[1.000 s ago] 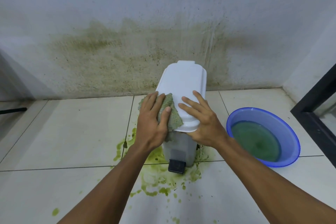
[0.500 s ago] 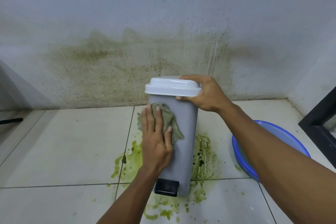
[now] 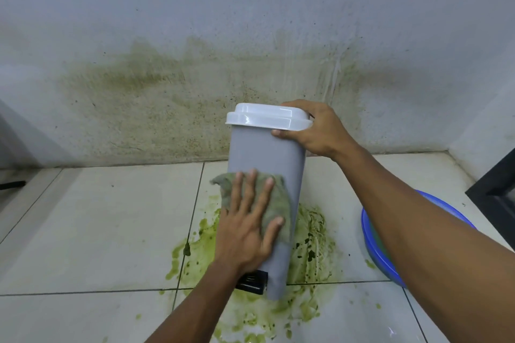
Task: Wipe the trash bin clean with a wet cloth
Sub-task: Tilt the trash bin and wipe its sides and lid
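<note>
The grey plastic trash bin (image 3: 264, 153) with its white lid (image 3: 267, 118) fills the centre of the frame. Its long axis runs up the picture, with the lid end uppermost and the black pedal (image 3: 252, 282) lowest. The left hand (image 3: 245, 231) lies flat, fingers straight and spread, pressing a grey-green cloth (image 3: 276, 203) against the bin's front. The right hand (image 3: 317, 131) clasps the lid's right edge, thumb beneath the rim. A green spill (image 3: 309, 245) spreads on the pale floor tiles around the base. At lower right a blue plastic basin (image 3: 373, 231) is partly hidden by the forearm.
</note>
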A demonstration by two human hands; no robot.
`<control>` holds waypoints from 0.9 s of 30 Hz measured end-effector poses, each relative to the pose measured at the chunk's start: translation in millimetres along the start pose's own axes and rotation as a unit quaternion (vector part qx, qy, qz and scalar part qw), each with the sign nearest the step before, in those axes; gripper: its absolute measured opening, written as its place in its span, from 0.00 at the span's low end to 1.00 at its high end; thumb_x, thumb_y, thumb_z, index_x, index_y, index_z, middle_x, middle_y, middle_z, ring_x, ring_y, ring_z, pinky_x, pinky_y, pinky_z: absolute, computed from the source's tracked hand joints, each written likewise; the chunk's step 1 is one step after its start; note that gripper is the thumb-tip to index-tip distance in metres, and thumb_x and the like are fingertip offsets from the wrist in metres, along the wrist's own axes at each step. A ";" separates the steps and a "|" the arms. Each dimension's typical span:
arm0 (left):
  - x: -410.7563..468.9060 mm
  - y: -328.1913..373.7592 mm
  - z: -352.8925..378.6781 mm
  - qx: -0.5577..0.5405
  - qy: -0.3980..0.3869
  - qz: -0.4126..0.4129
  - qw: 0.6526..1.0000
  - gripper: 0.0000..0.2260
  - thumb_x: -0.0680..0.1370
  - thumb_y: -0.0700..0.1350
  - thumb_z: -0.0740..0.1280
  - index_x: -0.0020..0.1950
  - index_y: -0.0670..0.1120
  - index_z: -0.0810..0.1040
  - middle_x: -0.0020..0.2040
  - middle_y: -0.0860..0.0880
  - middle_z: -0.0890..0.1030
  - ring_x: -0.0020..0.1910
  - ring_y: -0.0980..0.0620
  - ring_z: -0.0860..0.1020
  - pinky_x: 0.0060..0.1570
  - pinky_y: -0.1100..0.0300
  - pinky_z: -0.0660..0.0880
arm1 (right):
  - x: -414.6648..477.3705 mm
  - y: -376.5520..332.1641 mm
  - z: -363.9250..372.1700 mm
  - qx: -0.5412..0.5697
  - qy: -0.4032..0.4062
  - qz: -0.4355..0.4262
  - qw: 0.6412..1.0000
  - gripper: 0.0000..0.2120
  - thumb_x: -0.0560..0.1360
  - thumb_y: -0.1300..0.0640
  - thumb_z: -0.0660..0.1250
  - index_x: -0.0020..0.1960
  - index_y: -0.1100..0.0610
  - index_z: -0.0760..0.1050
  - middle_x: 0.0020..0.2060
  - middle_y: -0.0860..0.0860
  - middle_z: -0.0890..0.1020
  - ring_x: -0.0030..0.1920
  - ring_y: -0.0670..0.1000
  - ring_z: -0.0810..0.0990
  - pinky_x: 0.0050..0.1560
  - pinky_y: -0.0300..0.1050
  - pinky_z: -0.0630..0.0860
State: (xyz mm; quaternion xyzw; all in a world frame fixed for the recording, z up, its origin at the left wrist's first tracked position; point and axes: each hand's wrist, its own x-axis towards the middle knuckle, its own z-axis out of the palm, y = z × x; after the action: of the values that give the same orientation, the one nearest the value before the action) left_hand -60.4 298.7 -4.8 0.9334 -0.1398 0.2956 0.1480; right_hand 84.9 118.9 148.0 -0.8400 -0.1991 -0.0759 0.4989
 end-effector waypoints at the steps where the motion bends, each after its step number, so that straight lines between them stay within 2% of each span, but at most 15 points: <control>1: 13.7 -2.3 -2.8 -0.016 0.014 -0.040 0.999 0.33 0.84 0.60 0.56 0.85 0.49 0.52 0.85 0.42 0.49 0.84 0.38 0.45 0.79 0.35 0.54 | 1.4 0.2 0.1 0.000 0.003 0.002 1.000 0.28 0.61 0.45 0.83 0.59 0.49 0.82 0.53 0.44 0.84 0.55 0.46 0.81 0.58 0.45 0.78; 4: 67.2 7.4 -4.9 -0.053 0.036 -0.141 0.988 0.35 0.84 0.60 0.54 0.85 0.46 0.47 0.85 0.42 0.43 0.84 0.40 0.39 0.82 0.41 0.44 | 3.8 1.5 -0.2 0.000 0.008 -0.002 1.000 0.27 0.62 0.47 0.83 0.58 0.51 0.82 0.53 0.46 0.84 0.54 0.47 0.82 0.58 0.47 0.79; 6: 85.9 28.0 -0.9 -0.042 0.045 -0.174 0.983 0.36 0.84 0.61 0.53 0.85 0.46 0.44 0.85 0.44 0.40 0.84 0.43 0.38 0.80 0.40 0.45 | 3.4 1.7 0.8 -0.001 0.013 -0.006 1.000 0.27 0.62 0.48 0.83 0.59 0.52 0.82 0.53 0.47 0.85 0.54 0.47 0.82 0.57 0.46 0.79; 9: 73.5 46.7 4.1 -0.014 0.018 -0.122 0.992 0.36 0.84 0.62 0.54 0.85 0.45 0.44 0.86 0.45 0.43 0.84 0.44 0.41 0.75 0.37 0.61 | 2.2 4.3 -1.4 -0.004 0.013 -0.011 1.000 0.26 0.64 0.51 0.82 0.60 0.53 0.82 0.54 0.48 0.84 0.55 0.48 0.82 0.59 0.49 0.78; 10: 66.1 42.1 4.2 -0.001 0.005 -0.085 0.996 0.36 0.84 0.61 0.55 0.85 0.44 0.46 0.86 0.45 0.44 0.85 0.43 0.42 0.75 0.38 0.65 | 1.8 5.0 -1.8 -0.005 0.010 -0.013 1.000 0.26 0.64 0.50 0.82 0.60 0.53 0.81 0.55 0.49 0.84 0.55 0.49 0.81 0.58 0.48 0.78; 11: 59.5 33.6 2.9 0.011 -0.002 -0.057 0.998 0.36 0.84 0.62 0.55 0.85 0.44 0.47 0.86 0.44 0.45 0.85 0.43 0.43 0.77 0.41 0.64 | 1.5 5.0 -1.5 -0.005 0.008 -0.013 1.000 0.27 0.63 0.49 0.82 0.60 0.53 0.81 0.55 0.48 0.84 0.56 0.49 0.81 0.58 0.47 0.78; 13: 55.0 18.3 -3.8 0.021 0.000 -0.053 0.998 0.36 0.84 0.63 0.55 0.85 0.44 0.49 0.86 0.44 0.47 0.85 0.43 0.43 0.82 0.47 0.51 | 1.3 3.9 0.3 -0.003 0.013 -0.008 1.000 0.28 0.62 0.45 0.83 0.59 0.51 0.81 0.55 0.46 0.83 0.55 0.47 0.81 0.55 0.40 0.76; 16: 70.2 19.5 -9.8 -0.026 0.016 -0.153 0.988 0.37 0.83 0.65 0.53 0.85 0.47 0.45 0.86 0.46 0.42 0.84 0.45 0.37 0.79 0.59 0.33 | 0.7 1.0 3.6 -0.005 0.019 0.006 1.000 0.29 0.60 0.42 0.83 0.58 0.48 0.82 0.52 0.42 0.83 0.51 0.40 0.80 0.49 0.31 0.73; 17: 77.6 26.7 -7.7 -0.041 0.020 -0.190 0.981 0.37 0.83 0.65 0.52 0.85 0.49 0.43 0.85 0.48 0.40 0.83 0.47 0.35 0.77 0.61 0.31 | 0.6 1.8 3.3 -0.003 0.019 0.010 1.000 0.29 0.60 0.41 0.83 0.58 0.48 0.82 0.52 0.42 0.83 0.50 0.39 0.80 0.48 0.31 0.73; 19: 86.0 45.2 -3.3 -0.045 0.025 -0.217 0.975 0.36 0.83 0.65 0.51 0.85 0.51 0.41 0.85 0.49 0.38 0.83 0.48 0.34 0.77 0.55 0.35 | -0.1 4.7 -0.2 0.000 0.025 0.017 1.000 0.29 0.60 0.41 0.83 0.57 0.48 0.82 0.52 0.42 0.83 0.51 0.41 0.80 0.50 0.34 0.74; 20: 84.6 52.1 -0.1 -0.037 0.022 -0.199 0.979 0.36 0.84 0.64 0.52 0.85 0.50 0.42 0.85 0.49 0.40 0.84 0.46 0.36 0.78 0.49 0.42 | -0.5 6.2 -2.6 -0.001 0.029 0.021 0.999 0.27 0.60 0.41 0.82 0.56 0.47 0.82 0.52 0.42 0.83 0.52 0.42 0.80 0.51 0.34 0.74; 22: 70.0 55.2 3.6 -0.010 -0.003 -0.115 0.993 0.35 0.84 0.62 0.56 0.86 0.48 0.46 0.86 0.46 0.44 0.84 0.43 0.41 0.76 0.40 0.57 | -1.0 8.2 -7.2 -0.005 0.032 0.027 0.999 0.24 0.60 0.42 0.82 0.53 0.42 0.80 0.50 0.39 0.83 0.51 0.39 0.80 0.49 0.29 0.73; 24: 48.6 37.6 0.3 0.011 -0.047 0.013 0.999 0.34 0.84 0.60 0.57 0.85 0.48 0.51 0.86 0.45 0.48 0.85 0.42 0.45 0.72 0.39 0.71 | -1.8 9.5 -9.8 -0.002 0.036 0.038 0.999 0.23 0.60 0.41 0.82 0.52 0.40 0.80 0.49 0.37 0.82 0.50 0.35 0.79 0.45 0.24 0.71; 25: 41.3 23.8 -4.2 0.014 -0.074 0.078 0.994 0.33 0.84 0.60 0.58 0.85 0.49 0.53 0.86 0.45 0.49 0.85 0.42 0.46 0.69 0.40 0.73 | -1.9 9.4 -10.4 0.002 0.040 0.041 0.998 0.23 0.60 0.42 0.82 0.52 0.41 0.80 0.49 0.37 0.82 0.49 0.34 0.78 0.44 0.23 0.70; 27: 38.5 -2.8 -14.2 0.023 -0.110 0.161 0.981 0.32 0.84 0.62 0.58 0.85 0.50 0.55 0.86 0.45 0.50 0.85 0.42 0.47 0.72 0.41 0.69 | -1.3 7.2 -8.5 0.004 0.044 0.041 0.998 0.23 0.61 0.43 0.83 0.53 0.43 0.80 0.48 0.38 0.82 0.48 0.34 0.78 0.42 0.22 0.70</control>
State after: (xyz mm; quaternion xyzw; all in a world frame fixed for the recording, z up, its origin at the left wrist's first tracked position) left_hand -36.3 299.7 28.6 0.9284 -0.2972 0.2146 0.0606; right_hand 87.3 108.0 145.9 -0.8412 -0.1430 -0.0914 0.5134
